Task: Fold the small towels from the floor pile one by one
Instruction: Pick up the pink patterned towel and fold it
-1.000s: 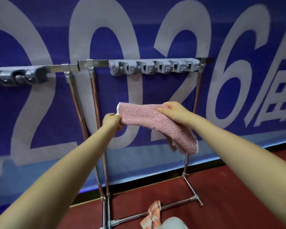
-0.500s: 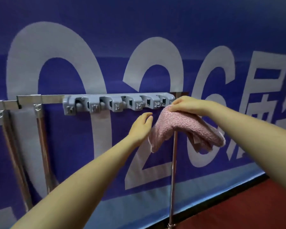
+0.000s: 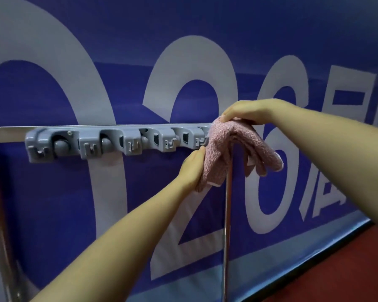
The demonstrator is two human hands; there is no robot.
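While the pink towel (image 3: 225, 149) hangs draped over the rack's end, both hands work it:

- R hand (image 3: 252, 111): on top of the fold, palm down, fingers bent over the crest, pinning the cloth to the rail below.
- L hand (image 3: 193, 168): against the towel's left hanging side, fingers fairly straight and laid flat on the cloth; thumb hidden, so whether it pinches the edge I cannot tell.
- Towel: small, nubby terry, folded into a saddle shape; one flap falls left by the L hand, the other falls right and ends in a rounded corner. A pale hem shows at the lower left flap. Sits at the right end of the top rail (image 3: 9, 132), directly above the upright post (image 3: 227, 225).
- Grey clip holder (image 3: 109, 142): row of slots/hooks along the rail, just left of the towel, touching or nearly so.
- Backdrop: blue banner (image 3: 118, 40) w/ large pale numerals; red floor (image 3: 347, 269) at lower right. Floor pile not in view.

Step in hand (judgement): settling the folded towel on the rack. To do well: keep R hand weight on the crest so the cloth doesn't slide off the end, smooth the left flap downward w/ L hand, even up both flaps, keep the cloth clear of the clip hooks, which could snag the loops. Release top hand last.
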